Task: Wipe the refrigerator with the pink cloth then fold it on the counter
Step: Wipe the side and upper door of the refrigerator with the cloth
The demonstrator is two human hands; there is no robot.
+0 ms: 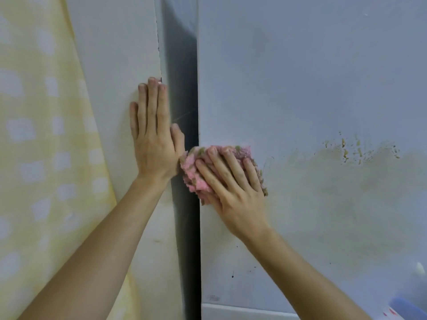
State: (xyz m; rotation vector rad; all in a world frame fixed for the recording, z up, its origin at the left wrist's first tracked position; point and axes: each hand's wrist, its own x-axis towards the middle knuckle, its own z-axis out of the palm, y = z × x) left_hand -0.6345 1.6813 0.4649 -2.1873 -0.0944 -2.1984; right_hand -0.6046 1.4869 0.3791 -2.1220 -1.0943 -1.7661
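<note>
Cloth: fuzzy pink cloth [192, 175], bunched and grimy-green in spots, just right of the dark vertical gap [184, 100] on the smooth white refrigerator panel [300, 77].
Right hand [233, 183]: fingers spread, pressing the cloth flat.
Left hand [154, 139]: flat, empty, on the cream panel [115, 54] left of the gap.
Mess: crusty yellowish specks [351, 151], well right of the gap.
Far left: yellow patterned curtain [41, 135].
</note>
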